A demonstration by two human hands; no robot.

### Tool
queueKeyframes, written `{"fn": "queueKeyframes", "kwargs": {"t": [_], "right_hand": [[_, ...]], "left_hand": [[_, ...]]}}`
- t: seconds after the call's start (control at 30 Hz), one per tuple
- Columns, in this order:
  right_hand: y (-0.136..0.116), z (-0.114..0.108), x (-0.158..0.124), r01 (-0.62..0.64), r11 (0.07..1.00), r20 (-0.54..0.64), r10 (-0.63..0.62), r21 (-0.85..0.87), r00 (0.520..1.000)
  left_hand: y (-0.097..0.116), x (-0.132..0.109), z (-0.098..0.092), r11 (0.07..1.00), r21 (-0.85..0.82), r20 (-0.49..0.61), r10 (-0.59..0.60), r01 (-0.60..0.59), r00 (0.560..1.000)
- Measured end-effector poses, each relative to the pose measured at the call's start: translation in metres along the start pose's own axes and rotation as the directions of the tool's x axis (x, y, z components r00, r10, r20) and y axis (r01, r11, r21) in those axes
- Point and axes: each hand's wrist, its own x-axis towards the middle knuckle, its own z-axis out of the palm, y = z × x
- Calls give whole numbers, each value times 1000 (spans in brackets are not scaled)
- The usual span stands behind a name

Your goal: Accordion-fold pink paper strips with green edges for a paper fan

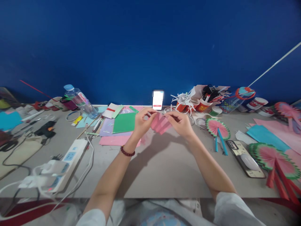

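Between my two hands hangs a pink sheet of pleated paper (161,125), held a little above the grey table. My left hand (144,121) pinches its upper left edge between thumb and fingers; a dark red bead bracelet (127,152) circles that wrist. The upper right edge is pinched by my right hand (180,123). Just left of my left hand lie a green sheet (124,122) and a pink sheet (115,140). Behind the pleated paper, a lit phone (157,99) stands upright against the blue wall.
To the left are a white power strip (70,164) with cables and a leaning plastic bottle (81,100). On the right sit paper cups (203,106), a small paper fan (217,128), a larger fan (274,158) and a phone lying flat (240,153).
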Motion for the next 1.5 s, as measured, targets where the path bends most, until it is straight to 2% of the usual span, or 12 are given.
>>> {"fn": "queueKeyframes", "kwargs": {"t": [0.07,0.17,0.27,0.4,0.67,0.83,1.1,1.5], "right_hand": [[2,-3,2,-52,995,26,50,85,998],[5,-3,4,-180,953,159,143,246,977],[8,-1,5,-240,922,223,176,303,959],[12,1,5,-163,944,150,124,286,981],[15,-4,6,49,989,123,-67,142,990],[13,-3,4,74,992,76,-81,98,994],[12,1,2,36,985,50,-45,168,998],[9,4,1,104,987,-32,-101,121,994]], "left_hand": [[-1,1,-1,1000,15,-2,-23,24,1000],[0,1,-2,999,43,29,-23,22,999],[1,1,-1,999,38,69,0,-3,998],[5,1,-2,999,-12,152,33,-32,988],[11,2,-4,995,-84,266,79,-58,961],[12,2,-3,993,-85,246,97,-78,964],[14,0,-2,994,-72,199,95,-82,975],[11,-2,1,992,-82,182,104,-90,978]]}}
